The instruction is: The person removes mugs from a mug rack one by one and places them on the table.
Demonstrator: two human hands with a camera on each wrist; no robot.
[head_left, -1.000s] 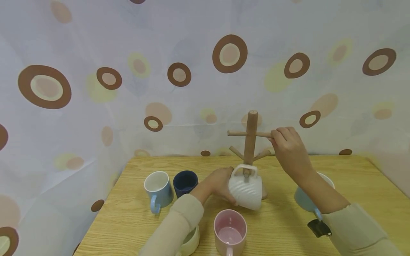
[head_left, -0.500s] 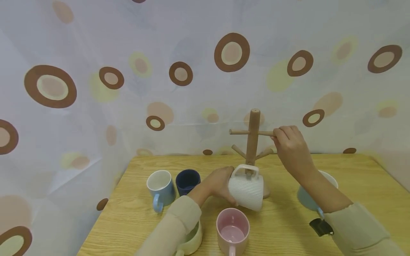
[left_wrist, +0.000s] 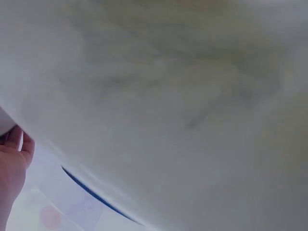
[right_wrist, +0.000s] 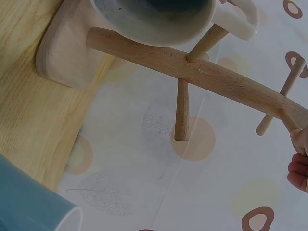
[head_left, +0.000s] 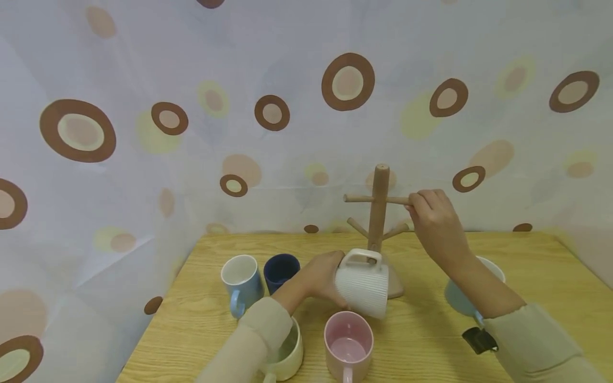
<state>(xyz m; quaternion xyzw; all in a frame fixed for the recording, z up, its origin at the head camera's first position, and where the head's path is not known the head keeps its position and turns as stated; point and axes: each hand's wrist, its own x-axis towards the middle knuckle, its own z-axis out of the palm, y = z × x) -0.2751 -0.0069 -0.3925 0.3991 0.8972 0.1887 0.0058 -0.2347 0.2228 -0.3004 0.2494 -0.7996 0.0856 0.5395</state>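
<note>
My left hand (head_left: pixel 325 279) grips a white ribbed mug (head_left: pixel 361 290), which lies tilted on its side in the air with its handle up. The handle is in front of a lower peg of the wooden mug tree (head_left: pixel 378 213); whether the peg passes through it I cannot tell. Higher up, my right hand (head_left: pixel 436 223) pinches the end of the tree's upper right peg. In the right wrist view the mug's rim (right_wrist: pixel 154 41) hangs beside the post, its handle (right_wrist: pixel 238 19) near a peg (right_wrist: pixel 207 43). Part of the left hand (left_wrist: pixel 12 163) shows in the left wrist view.
Light blue mug (head_left: pixel 241 284) and dark blue mug (head_left: pixel 281 271) stand at left. A cream mug (head_left: pixel 287 356) and a pink mug (head_left: pixel 348 343) are in front. Another blue mug (head_left: pixel 462 298) is partly behind the right forearm. A blurred pale surface (left_wrist: pixel 168 144) fills the left wrist view.
The white mug and left hand have shifted slightly left and down from the post, uncovering more of the tree's base. The right hand stays on its peg. The head view moved a little.
</note>
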